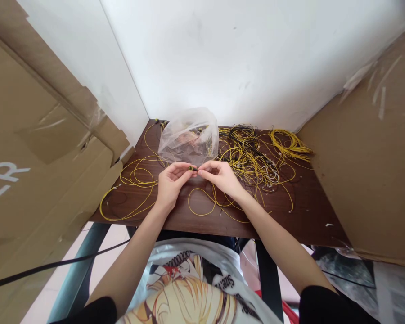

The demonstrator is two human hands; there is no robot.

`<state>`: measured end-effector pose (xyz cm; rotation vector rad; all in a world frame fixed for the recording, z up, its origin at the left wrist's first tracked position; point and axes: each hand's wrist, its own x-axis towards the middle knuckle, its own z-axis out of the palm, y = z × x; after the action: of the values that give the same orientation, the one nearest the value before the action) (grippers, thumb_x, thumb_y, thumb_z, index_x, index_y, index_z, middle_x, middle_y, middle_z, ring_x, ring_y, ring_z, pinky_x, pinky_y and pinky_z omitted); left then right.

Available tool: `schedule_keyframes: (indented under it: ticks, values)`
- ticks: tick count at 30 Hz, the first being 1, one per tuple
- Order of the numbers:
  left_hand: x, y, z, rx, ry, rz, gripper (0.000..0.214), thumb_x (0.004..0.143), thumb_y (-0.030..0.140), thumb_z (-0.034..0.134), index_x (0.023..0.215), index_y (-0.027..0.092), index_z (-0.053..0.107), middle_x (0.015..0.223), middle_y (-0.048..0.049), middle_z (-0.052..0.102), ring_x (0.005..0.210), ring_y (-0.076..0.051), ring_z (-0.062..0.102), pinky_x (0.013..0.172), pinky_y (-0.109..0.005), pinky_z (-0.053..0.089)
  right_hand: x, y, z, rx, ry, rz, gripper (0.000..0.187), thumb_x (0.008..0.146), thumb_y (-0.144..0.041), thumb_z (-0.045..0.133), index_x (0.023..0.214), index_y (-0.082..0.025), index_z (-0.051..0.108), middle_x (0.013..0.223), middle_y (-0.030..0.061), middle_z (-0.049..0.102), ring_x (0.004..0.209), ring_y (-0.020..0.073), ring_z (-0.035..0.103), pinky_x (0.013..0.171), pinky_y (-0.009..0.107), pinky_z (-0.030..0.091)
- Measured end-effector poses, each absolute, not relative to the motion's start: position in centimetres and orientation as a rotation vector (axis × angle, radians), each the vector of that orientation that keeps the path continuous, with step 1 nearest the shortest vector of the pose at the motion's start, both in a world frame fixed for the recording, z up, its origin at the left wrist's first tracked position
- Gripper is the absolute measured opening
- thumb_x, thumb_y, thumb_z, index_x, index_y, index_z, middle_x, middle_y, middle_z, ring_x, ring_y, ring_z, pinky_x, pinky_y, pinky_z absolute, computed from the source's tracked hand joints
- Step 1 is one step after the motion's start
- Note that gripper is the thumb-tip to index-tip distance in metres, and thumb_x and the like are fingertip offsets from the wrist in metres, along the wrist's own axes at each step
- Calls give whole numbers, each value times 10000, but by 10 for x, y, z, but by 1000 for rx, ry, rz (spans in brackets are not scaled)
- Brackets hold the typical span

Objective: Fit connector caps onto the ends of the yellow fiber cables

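Over the middle of the brown table, my left hand (170,183) pinches a small black-and-yellow piece (191,168) between thumb and fingers. The piece has a ring-like yellow part and a thin dark end; its exact kind is too small to make out. My right hand (223,179) is closed in a pinch on the dark end, so both sets of fingertips nearly meet. Thin yellow wire (202,214) loops on the table below the hands, and more yellow wire (137,176) curls to the left. Just behind the fingers stands a clear plastic bag (178,139) with small reddish and yellow things inside.
A tangled heap of yellow and black wires (245,155) with white ends lies right of the bag. Beside it is a coiled yellow bundle (288,144). Cardboard sheets (54,135) wall the left, another cardboard panel (367,153) the right, and a white wall (243,58) the back.
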<state>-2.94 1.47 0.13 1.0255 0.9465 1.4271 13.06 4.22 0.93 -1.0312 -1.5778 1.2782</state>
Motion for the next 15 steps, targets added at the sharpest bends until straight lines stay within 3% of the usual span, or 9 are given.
schedule_keyframes:
  ticks: [15]
  values:
    - [-29, 15, 1, 1003, 958, 1445, 227, 677, 213, 777, 857, 121, 672, 901, -76, 728, 794, -168, 692, 824, -324, 557, 133, 42, 11, -1067, -1607, 1266, 218, 743, -331, 668, 839, -135, 680, 773, 55, 698, 654, 135, 609, 633, 268, 466]
